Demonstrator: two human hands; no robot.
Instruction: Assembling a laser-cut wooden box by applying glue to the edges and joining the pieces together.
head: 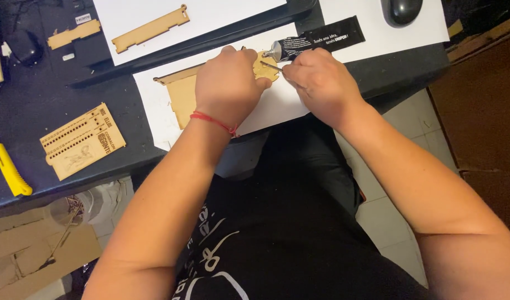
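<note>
One thin stick [271, 66] in right hand [316, 83], tip leftward

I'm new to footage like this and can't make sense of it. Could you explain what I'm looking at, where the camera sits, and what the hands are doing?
There is no machine here: a person works with bare hands, filmed by a camera on their head that looks down.

The left hand presses on a flat wooden cutout lying on white paper. The right hand holds a thin stick to a small round wooden piece.

A black glue tube lies just behind the hands. On the dark table lie more wooden pieces, such as an engraved panel, plus a yellow utility knife and a black computer mouse.
</note>
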